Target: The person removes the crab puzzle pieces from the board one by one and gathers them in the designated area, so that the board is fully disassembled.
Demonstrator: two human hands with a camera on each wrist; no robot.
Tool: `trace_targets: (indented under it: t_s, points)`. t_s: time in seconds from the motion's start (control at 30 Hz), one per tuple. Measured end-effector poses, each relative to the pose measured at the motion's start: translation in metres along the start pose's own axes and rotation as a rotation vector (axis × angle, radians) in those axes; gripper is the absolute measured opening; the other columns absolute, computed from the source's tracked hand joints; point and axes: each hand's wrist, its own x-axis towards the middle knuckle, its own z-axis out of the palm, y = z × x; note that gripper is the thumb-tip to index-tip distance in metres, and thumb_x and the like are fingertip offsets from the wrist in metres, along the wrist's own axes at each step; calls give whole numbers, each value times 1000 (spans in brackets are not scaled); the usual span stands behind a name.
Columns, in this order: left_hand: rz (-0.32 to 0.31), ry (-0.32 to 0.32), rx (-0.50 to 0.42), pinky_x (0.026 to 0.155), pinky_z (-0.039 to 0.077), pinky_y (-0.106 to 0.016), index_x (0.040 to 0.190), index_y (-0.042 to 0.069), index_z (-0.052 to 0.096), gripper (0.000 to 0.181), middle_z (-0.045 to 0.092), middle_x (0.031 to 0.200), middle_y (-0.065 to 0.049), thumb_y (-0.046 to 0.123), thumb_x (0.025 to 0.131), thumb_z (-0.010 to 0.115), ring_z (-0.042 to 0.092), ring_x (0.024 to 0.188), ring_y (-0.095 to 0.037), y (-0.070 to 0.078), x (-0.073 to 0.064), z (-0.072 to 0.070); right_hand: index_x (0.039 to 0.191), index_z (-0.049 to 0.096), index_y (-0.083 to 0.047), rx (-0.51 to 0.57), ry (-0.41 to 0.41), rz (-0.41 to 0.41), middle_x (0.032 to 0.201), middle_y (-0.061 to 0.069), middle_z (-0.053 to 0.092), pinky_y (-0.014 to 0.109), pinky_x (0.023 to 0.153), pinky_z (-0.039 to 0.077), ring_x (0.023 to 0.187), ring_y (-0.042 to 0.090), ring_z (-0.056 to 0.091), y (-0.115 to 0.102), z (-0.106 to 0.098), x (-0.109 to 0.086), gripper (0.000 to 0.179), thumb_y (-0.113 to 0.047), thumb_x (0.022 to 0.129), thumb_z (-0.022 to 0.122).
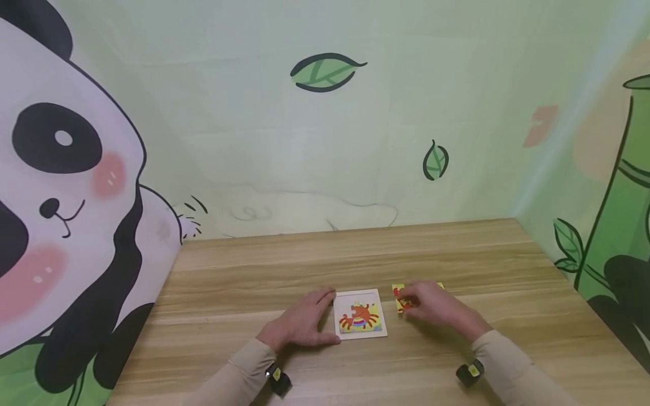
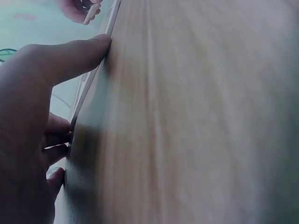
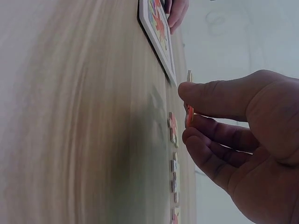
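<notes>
A small white-framed jigsaw tray [image 1: 363, 337] lies on the wooden table, partly filled with a red crab [image 1: 361, 317] on yellow. My left hand [image 1: 303, 320] spans the tray's left side, with its thumb at the near corner and its fingertips along the far part of that edge. To the right of the tray, my right hand [image 1: 431, 303] pinches a thin jigsaw piece [image 3: 189, 114] between thumb and fingers, raised above the tabletop. Loose jigsaw pieces [image 3: 173, 129] lie beneath that hand, and from the head view it covers most of them.
The wooden tabletop [image 1: 244, 265] reaches back to a printed cloth wall [image 1: 325, 146] with leaves. A large panda drawing [image 1: 76, 169] covers the left side, and green bamboo [image 1: 616, 225] is printed at the right.
</notes>
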Motion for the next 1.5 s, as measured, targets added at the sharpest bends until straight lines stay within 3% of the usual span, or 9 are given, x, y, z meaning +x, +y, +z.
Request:
trace_targets:
  t_s: [0.2,0.37,0.6,1.03,1.5]
  points:
    - [8,7,10,119,29,-44,150,1,30,103,29,157,-16,69,79,62,32,143,-31,-1,1,-2,102,74,-6,8,-23,-9,82,-4,61,20,59,45,71,6,49,1,-2,-2,26,-14,78,81]
    - [1,2,9,119,29,-44,151,2,30,103,29,157,-16,69,79,62,32,144,-31,-1,1,-3,101,74,-7,-21,-44,18,87,-4,66,23,64,49,75,6,53,1,1,-3,25,-15,79,80]
    - [11,14,25,118,30,-45,150,4,31,102,30,157,-13,70,78,62,33,143,-29,-2,0,3,105,72,-8,24,-70,103,96,-2,70,25,70,52,81,7,57,1,5,-7,28,-14,79,80]
    - [14,18,20,118,31,-43,150,4,32,101,32,155,-12,69,78,63,34,142,-28,-1,0,4,94,71,-8,47,-33,80,79,-5,63,20,59,45,68,5,51,-2,7,-9,21,-10,76,81]
    - [5,13,8,119,30,-43,151,3,30,102,31,156,-13,68,79,63,32,143,-29,-1,0,1,86,70,-11,11,-39,98,76,-7,62,21,59,46,68,5,52,-5,7,-5,14,-11,77,81]
